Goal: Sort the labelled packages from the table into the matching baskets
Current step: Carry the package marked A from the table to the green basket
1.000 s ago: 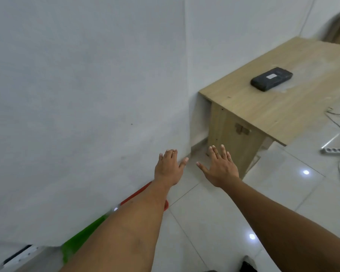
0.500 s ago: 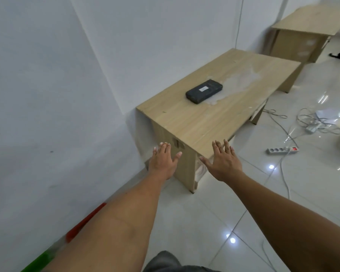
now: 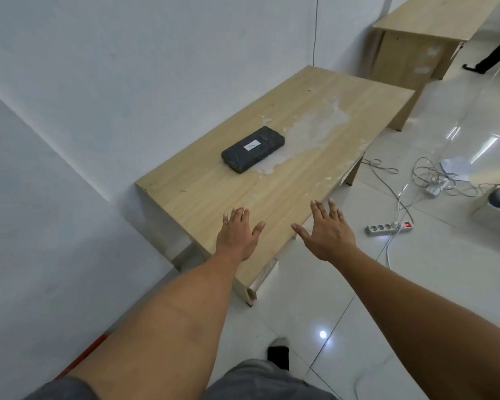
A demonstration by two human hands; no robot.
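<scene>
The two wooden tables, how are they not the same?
The near table has a black package lying on it, while the far table shows nothing on the part in view. The near table's top has a pale, whitish smear, and the far table's top looks plain. The near table is seen whole; the far table is cut off by the picture's edge. Both are light wood and stand along the white wall.

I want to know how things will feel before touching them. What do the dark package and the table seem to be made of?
The package looks wrapped in dark, matte plastic film: its skin is wrinkled and its corners are rounded, and a small white label sits on top. The contents cannot be told. The table looks like light wood-grain laminate board, smooth and matte, with a whitish, patchy residue beside the package.
</scene>
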